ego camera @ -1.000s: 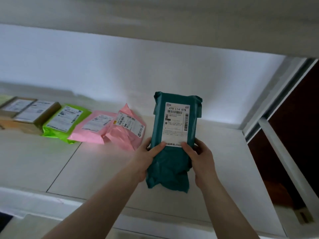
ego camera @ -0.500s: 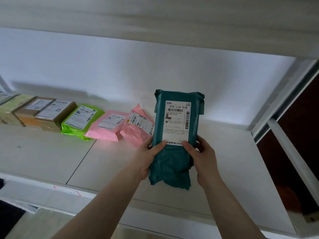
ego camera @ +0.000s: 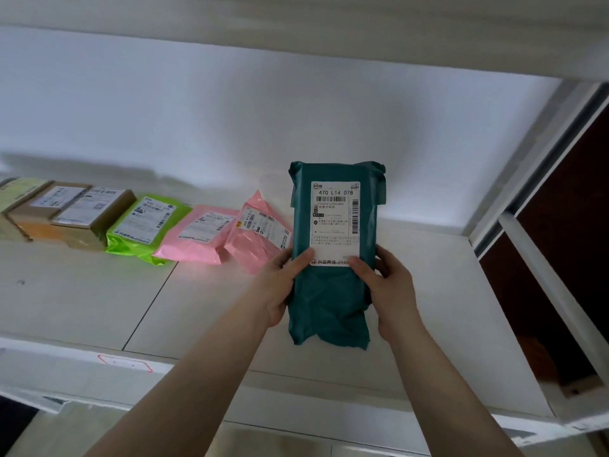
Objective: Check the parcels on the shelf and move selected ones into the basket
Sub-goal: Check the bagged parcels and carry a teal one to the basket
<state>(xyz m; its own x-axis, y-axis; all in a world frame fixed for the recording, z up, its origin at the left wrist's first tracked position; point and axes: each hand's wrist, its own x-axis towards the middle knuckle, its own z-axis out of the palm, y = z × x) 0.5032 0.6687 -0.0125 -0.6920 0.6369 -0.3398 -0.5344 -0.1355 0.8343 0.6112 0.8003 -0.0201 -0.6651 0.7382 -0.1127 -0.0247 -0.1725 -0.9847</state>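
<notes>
A dark green parcel (ego camera: 329, 301) with a white label reading 470 L14 078 is held upright above the white shelf (ego camera: 445, 308), label facing me. My left hand (ego camera: 280, 285) grips its left edge and my right hand (ego camera: 387, 285) grips its right edge, thumbs on the label's lower corners. On the shelf to the left lie two pink parcels (ego camera: 197, 239) (ego camera: 253, 239), a lime green parcel (ego camera: 145, 225) and brown cardboard boxes (ego camera: 82, 216). No basket is in view.
The shelf's back wall is white and another shelf board runs overhead. A white upright post (ego camera: 514, 166) bounds the shelf on the right, with a dark opening beyond it. A red-outlined tag (ego camera: 125, 362) sits on the shelf's front edge.
The view has shifted so more of the shelf's left side shows. The green parcel stays held in both hands, raised slightly.
</notes>
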